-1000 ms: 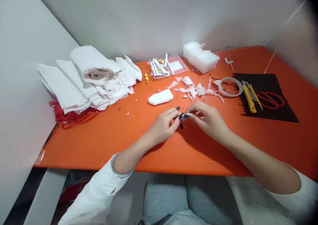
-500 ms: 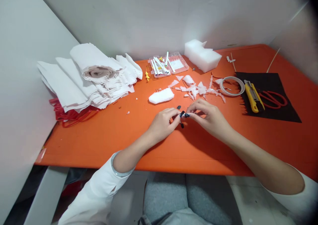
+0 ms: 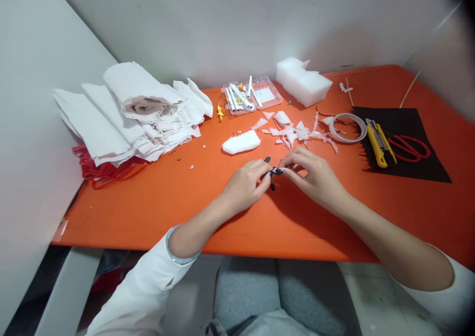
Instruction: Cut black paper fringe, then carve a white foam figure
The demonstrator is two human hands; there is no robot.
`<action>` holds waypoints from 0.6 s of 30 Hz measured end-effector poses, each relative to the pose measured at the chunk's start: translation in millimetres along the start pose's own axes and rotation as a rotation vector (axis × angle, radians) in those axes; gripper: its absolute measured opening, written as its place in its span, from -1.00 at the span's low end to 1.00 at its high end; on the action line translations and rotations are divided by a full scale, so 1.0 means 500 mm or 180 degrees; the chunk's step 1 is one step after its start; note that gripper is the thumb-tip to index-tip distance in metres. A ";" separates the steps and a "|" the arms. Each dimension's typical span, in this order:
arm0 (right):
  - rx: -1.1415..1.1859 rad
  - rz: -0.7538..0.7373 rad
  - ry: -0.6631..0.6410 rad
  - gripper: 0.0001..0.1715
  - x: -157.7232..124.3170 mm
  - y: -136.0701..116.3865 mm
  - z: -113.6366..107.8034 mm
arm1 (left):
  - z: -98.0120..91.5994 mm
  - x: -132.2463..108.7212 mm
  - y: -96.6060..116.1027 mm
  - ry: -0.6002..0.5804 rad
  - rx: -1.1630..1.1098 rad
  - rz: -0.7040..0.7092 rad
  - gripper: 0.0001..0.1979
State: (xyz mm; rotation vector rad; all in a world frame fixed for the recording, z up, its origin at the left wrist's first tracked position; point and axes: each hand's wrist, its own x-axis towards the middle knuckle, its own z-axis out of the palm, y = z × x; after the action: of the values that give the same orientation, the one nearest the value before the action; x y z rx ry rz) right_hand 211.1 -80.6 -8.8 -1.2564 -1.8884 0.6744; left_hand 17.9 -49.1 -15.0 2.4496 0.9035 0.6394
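Note:
Fingertips of my left hand (image 3: 247, 185) and my right hand (image 3: 311, 175) meet near the middle of the table, both closed in a pinch. Between them is a small black strip (image 3: 274, 170) with a bit of white showing; the fingers hide most of it. Another little black piece (image 3: 272, 187) lies just below the fingertips, and a further dark piece (image 3: 267, 160) shows just above the left fingers. Beyond my hands rests a carved white foam piece (image 3: 241, 142). White foam scraps (image 3: 293, 133) are scattered above my right hand.
On the orange table (image 3: 178, 217), folded white sheets (image 3: 111, 123) pile up at left. Behind are a marker box (image 3: 272, 96) and a foam block (image 3: 302, 83). At right, a tape roll (image 3: 336, 137), yellow utility knife (image 3: 381, 148) and red-handled scissors (image 3: 419, 153) lie by black sheet (image 3: 401, 120).
The small black strip between my fingertips has shifted and now sits lower and flatter. Both hands stay in almost the same place.

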 end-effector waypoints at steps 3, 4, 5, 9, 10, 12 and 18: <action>-0.0067 -0.0006 -0.0010 -0.91 -0.001 0.000 0.000 | 0.001 -0.001 0.000 -0.0004 0.0020 0.0009 -0.83; -0.0070 -0.0003 -0.0001 -0.91 -0.001 0.000 0.001 | 0.001 -0.001 0.000 -0.0006 0.0014 0.0003 -0.83; -0.0066 -0.0003 0.0013 -0.91 -0.001 0.000 0.002 | 0.001 -0.001 0.001 -0.0014 0.0008 -0.0007 -0.83; -0.0048 -0.0031 0.0081 -0.93 -0.002 0.002 0.004 | -0.002 0.000 0.005 -0.0090 0.0002 -0.0051 -0.84; -0.0049 -0.0032 0.0084 -0.93 -0.002 0.003 0.005 | -0.002 0.000 0.006 -0.0100 -0.0005 -0.0053 -0.84; -0.0042 -0.0026 0.0073 -0.93 -0.003 0.003 0.005 | -0.002 0.000 0.006 -0.0111 -0.0030 -0.0047 -0.84; 0.0024 -0.0010 0.0064 -0.93 -0.003 0.001 0.004 | -0.001 -0.001 0.005 -0.0100 -0.0100 -0.0014 -0.83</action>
State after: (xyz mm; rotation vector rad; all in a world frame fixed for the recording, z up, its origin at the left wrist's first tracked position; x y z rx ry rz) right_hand 210.0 -81.6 -10.7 -1.2508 -1.8694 0.6642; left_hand 18.6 -51.2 -13.4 2.4223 0.8799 0.6074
